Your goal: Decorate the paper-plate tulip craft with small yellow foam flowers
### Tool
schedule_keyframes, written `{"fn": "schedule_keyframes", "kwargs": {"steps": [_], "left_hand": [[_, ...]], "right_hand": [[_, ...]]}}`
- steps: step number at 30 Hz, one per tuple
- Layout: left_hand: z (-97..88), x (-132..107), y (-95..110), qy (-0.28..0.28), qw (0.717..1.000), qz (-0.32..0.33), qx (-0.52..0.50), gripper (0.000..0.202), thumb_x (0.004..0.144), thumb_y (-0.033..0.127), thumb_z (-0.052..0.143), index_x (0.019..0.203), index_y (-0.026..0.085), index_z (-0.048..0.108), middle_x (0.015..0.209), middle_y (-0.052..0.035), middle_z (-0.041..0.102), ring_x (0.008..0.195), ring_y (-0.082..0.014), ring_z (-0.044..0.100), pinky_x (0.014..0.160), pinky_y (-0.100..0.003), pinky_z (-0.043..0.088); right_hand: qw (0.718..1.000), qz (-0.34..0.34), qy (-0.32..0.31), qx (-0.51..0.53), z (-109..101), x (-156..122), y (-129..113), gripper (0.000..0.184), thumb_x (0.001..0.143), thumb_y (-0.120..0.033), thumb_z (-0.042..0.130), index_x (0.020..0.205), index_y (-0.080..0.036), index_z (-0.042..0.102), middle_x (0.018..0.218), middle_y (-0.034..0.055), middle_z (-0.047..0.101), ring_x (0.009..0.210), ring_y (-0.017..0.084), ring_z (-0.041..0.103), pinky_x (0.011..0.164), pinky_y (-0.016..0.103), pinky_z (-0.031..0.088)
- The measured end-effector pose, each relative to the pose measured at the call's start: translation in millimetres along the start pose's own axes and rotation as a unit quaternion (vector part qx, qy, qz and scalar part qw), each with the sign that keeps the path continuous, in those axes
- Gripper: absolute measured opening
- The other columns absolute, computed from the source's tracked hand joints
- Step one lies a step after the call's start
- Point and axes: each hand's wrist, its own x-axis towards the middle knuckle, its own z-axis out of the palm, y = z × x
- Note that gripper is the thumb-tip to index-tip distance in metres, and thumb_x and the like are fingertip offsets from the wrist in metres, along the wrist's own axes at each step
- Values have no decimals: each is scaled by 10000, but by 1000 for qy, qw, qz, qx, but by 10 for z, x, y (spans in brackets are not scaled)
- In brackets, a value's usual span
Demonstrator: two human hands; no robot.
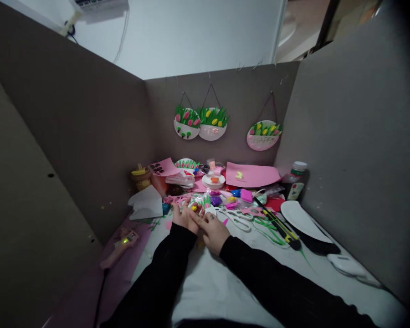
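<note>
My left hand (183,219) is turned palm up in the middle of the table, its fingers partly curled. A small yellow lump (194,207), which looks like modelling clay, sits at its fingers. My right hand (216,233) reaches in from the right, its index finger stretched out across the left palm. Whether anything lies under that finger is hidden. Just behind the hands is a white piece with green paper leaves (205,201). White-handled scissors (241,222) lie to the right of my right hand.
A glue gun (121,248) with a lit light lies at left. On the right are a yellow-black utility knife (287,234), white half-discs (302,218) and a bottle (296,180). Clay packets (246,195) crowd the back. Tulip plates (212,130) hang on the panel.
</note>
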Motion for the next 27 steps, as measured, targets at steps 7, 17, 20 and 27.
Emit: {"fn": "schedule_keyframes", "kwargs": {"steps": [7, 17, 20, 27], "left_hand": [[-1, 36, 137, 1, 999, 30, -14, 631, 751, 699, 182, 805, 177, 533, 735, -53, 512, 726, -207, 553, 694, -414, 452], [-4, 50, 80, 0, 1000, -10, 8, 636, 729, 720, 208, 847, 194, 544, 754, -58, 517, 736, -211, 546, 699, -417, 444], [16, 36, 71, -6, 1000, -1, 5, 630, 730, 717, 221, 853, 187, 537, 746, -56, 509, 737, -214, 546, 699, -414, 444], [31, 34, 42, -6, 1000, -19, 7, 638, 723, 727, 209, 866, 193, 529, 752, -52, 511, 717, -205, 549, 646, -371, 449]], "right_hand": [[998, -10, -65, -10, -10, -21, -41, 789, 669, -84, 521, 1352, -373, 252, 884, 30, 385, 815, 179, 379, 702, 286, 372], [998, -1, -70, 1, -53, -22, -69, 754, 712, -91, 503, 1363, -360, 232, 870, 27, 383, 807, 174, 376, 715, 288, 368], [999, 23, -48, -4, -42, -26, -39, 761, 720, -89, 489, 1380, -329, 196, 865, 30, 387, 802, 175, 380, 716, 292, 371], [999, -10, -39, -18, -77, -22, -49, 745, 721, -120, 528, 1361, -365, 236, 885, 34, 390, 810, 182, 380, 693, 284, 371]]}}
